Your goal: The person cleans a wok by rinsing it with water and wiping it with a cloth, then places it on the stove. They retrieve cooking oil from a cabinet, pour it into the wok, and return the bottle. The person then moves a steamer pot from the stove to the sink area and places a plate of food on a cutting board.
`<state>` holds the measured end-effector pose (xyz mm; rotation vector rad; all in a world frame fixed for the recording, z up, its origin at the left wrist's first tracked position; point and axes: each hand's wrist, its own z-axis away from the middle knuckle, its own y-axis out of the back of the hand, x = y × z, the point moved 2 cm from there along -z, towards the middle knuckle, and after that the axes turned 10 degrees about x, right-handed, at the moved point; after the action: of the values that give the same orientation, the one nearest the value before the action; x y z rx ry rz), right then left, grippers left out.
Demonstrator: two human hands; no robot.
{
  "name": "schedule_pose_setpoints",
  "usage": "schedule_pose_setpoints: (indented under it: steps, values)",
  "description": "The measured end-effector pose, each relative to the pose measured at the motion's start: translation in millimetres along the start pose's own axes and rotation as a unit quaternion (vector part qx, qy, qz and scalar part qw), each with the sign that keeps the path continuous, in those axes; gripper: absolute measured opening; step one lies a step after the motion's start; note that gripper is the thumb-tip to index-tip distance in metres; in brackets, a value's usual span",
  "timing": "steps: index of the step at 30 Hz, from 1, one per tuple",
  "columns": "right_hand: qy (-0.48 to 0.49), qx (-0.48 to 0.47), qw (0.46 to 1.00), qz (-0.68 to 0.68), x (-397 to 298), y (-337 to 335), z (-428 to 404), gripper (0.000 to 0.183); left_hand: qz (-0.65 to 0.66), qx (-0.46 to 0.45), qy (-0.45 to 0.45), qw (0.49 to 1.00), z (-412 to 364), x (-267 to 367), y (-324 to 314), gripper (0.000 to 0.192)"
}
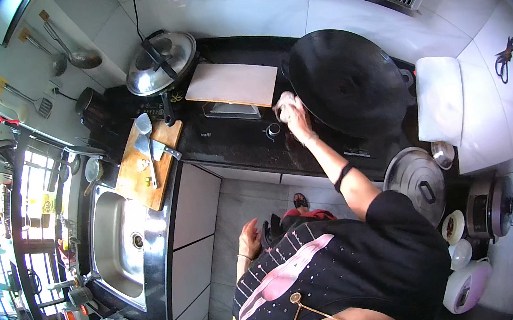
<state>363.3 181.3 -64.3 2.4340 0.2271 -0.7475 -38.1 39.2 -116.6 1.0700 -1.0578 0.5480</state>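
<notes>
My right hand (299, 119) reaches over the black glass gas stove (234, 136) and is closed on a pale, crumpled cloth (284, 105). The cloth rests between a large black wok (343, 80) and a pale board (233, 83) that covers part of the stove. Just below and left of this hand is a round stove knob (273, 131). Low beside my body hangs my left hand (249, 238), with nothing in it and its fingers slightly bent.
A cutting board (129, 189) with a cleaver (157, 147) and a spatula (144, 124) overhangs the counter edge by the sink (117, 246). A lidded pan (165, 60) stands at the back left. To the right are a large lid (413, 185) and a rice cooker (467, 285).
</notes>
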Motion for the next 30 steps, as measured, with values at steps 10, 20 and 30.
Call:
schedule_pose_setpoints:
  steps: [10, 20, 30]
  values:
    - [0.019, -0.032, 0.984, 0.175, 71, -24, 26, 0.024, -0.022, 0.02, -0.004, 1.0, 18, -5, -1, 0.047]
    - [-0.14, -0.216, 0.962, 0.091, 18, 93, 71, 0.026, -0.075, -0.059, 0.001, 0.995, -8, 11, 3, 0.052]
    - [-0.029, -0.275, 0.961, 0.031, -30, 25, 103, 0.013, -0.099, -0.092, -0.055, 0.989, -14, 18, 3, 0.047]
